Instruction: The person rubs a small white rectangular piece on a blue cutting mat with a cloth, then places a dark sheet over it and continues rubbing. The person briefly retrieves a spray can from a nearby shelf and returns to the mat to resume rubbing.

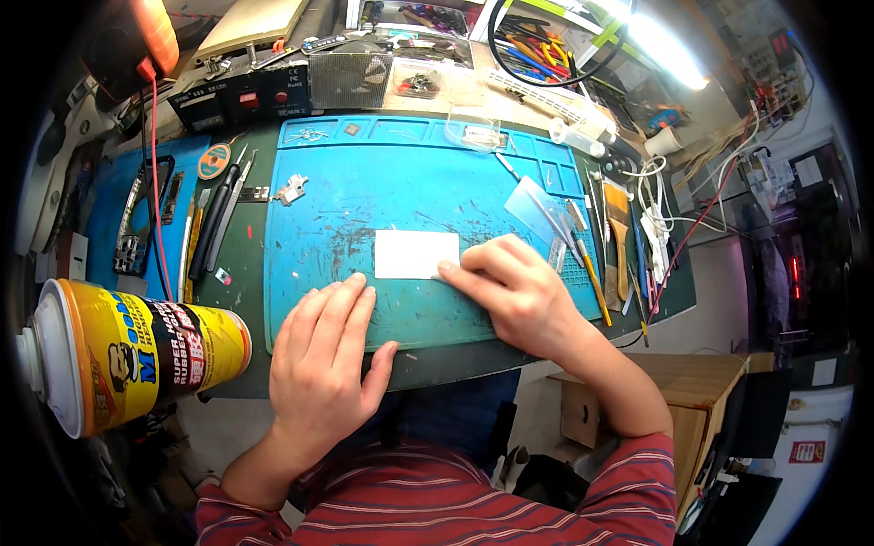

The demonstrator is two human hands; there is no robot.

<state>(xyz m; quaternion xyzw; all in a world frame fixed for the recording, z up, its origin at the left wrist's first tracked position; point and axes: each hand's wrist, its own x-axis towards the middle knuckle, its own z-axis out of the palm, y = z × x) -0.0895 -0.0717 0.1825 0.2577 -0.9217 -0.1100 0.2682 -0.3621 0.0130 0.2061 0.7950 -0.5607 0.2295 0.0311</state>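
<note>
A plain white rectangular card [417, 254] lies flat on the blue work mat [364, 200], near its middle. At the card's lower right corner, my right hand [526, 298] is curled with its fingertips closed on the edge. My left hand [326, 364] rests palm down over the mat's front edge. Its fingers are stretched out and hold nothing, and the fingertips end just below the card's lower left corner. Whether the card is thin all through cannot be seen from above.
A large yellow spray can [173, 350] juts in at the left. Screwdrivers [223, 214], a small metal part [292, 189] and a phone frame [137, 218] lie beyond it. On the right are a clear plastic sheet [533, 207], a brush [618, 227] and cables. A black power unit [241, 98] stands behind.
</note>
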